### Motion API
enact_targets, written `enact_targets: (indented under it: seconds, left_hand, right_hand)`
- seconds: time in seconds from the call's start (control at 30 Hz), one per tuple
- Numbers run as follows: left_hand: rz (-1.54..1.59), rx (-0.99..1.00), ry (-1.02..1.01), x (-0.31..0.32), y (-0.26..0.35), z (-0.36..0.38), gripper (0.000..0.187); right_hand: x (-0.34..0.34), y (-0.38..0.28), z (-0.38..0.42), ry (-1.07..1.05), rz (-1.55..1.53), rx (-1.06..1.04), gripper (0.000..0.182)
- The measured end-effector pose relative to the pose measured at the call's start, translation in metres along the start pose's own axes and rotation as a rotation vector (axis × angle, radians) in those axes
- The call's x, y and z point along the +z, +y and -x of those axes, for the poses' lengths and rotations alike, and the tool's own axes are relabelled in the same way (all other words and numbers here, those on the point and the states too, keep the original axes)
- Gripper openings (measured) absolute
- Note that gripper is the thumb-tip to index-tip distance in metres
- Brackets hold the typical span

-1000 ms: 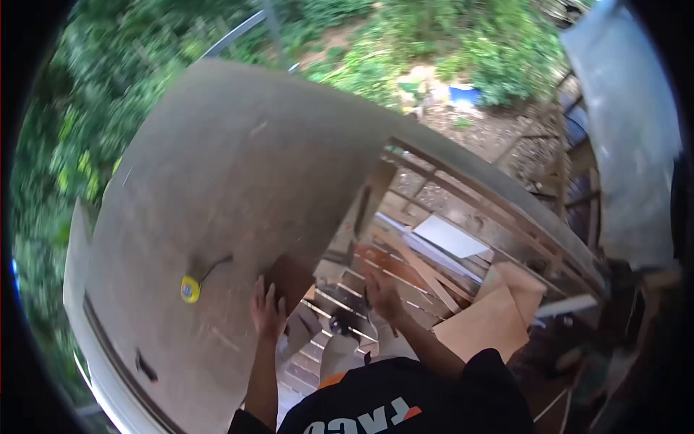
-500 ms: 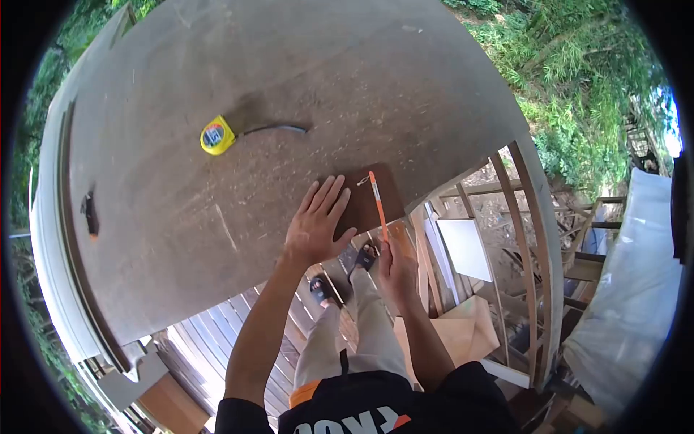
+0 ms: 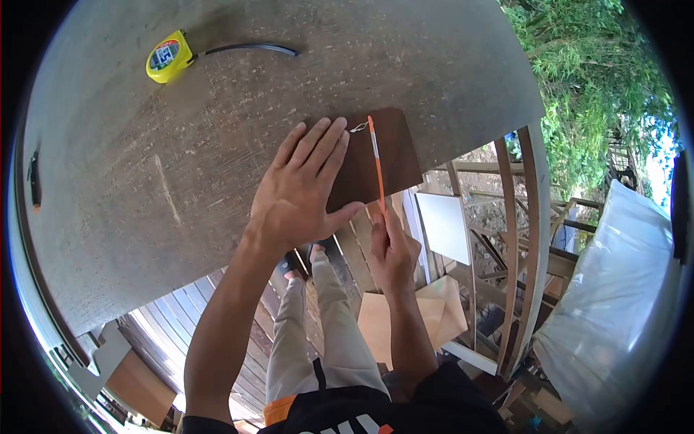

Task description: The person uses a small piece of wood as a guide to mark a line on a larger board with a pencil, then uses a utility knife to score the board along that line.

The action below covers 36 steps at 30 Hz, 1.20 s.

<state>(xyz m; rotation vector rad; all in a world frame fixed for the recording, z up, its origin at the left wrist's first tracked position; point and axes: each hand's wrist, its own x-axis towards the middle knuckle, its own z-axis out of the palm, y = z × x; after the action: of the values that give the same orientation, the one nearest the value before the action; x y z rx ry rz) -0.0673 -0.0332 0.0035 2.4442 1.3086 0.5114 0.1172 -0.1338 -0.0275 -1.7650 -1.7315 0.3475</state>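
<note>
A dark brown flat piece (image 3: 399, 148) with a rounded corner, perhaps leather, lies at the near edge of the large worn brown tabletop (image 3: 238, 173). My left hand (image 3: 295, 192) lies flat over the left part of the piece, fingers stretched out and thumb apart. In my right hand (image 3: 394, 253), just off the table edge, is a thin orange stick-like tool (image 3: 378, 166) with a pale label. The tool reaches up across the piece, its tip near the far side. By that tip is a small pale loop (image 3: 358, 128), perhaps thread.
A yellow tape measure (image 3: 168, 58) and a thin black curved strip (image 3: 249, 48) lie farther back. At the far left is a small dark tool (image 3: 35, 181). Beyond the right edge stand a wooden frame (image 3: 531, 239), a white panel (image 3: 442, 226) and plastic sheeting (image 3: 614, 289).
The view has shifted and come closer to the tabletop, so the tape measure appears higher and farther left. Both hands keep much the same pose around the brown piece and orange tool.
</note>
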Motion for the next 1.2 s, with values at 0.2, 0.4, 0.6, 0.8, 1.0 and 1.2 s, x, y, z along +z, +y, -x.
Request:
enact_targets:
  seconds: [0.2,0.4,0.6,0.8,1.0,1.2]
  left_hand:
    - [-0.013,-0.002,0.001,0.001,0.0,0.0,0.093]
    - [-0.074,0.032,-0.013,0.0,-0.001,-0.002,0.096]
    - [-0.132,0.017,-0.023,0.001,-0.001,-0.004,0.102]
    - [-0.173,0.012,-0.057,0.001,-0.002,-0.003,0.102]
    - [-0.164,0.02,-0.05,0.002,-0.004,-0.002,0.105]
    - [-0.164,0.011,-0.056,0.002,-0.003,-0.003,0.104]
  right_hand:
    - [0.001,0.002,-0.002,0.04,-0.043,-0.097,0.036]
    - [-0.002,0.001,-0.005,0.05,-0.014,-0.098,0.041]
    - [-0.003,-0.002,-0.004,-0.047,-0.075,-0.05,0.04]
    - [-0.001,-0.002,-0.001,-0.036,-0.054,-0.045,0.039]
    - [-0.007,-0.007,-0.003,-0.109,-0.056,0.0,0.037]
    - [-0.011,-0.015,-0.005,-0.129,-0.03,0.038,0.034]
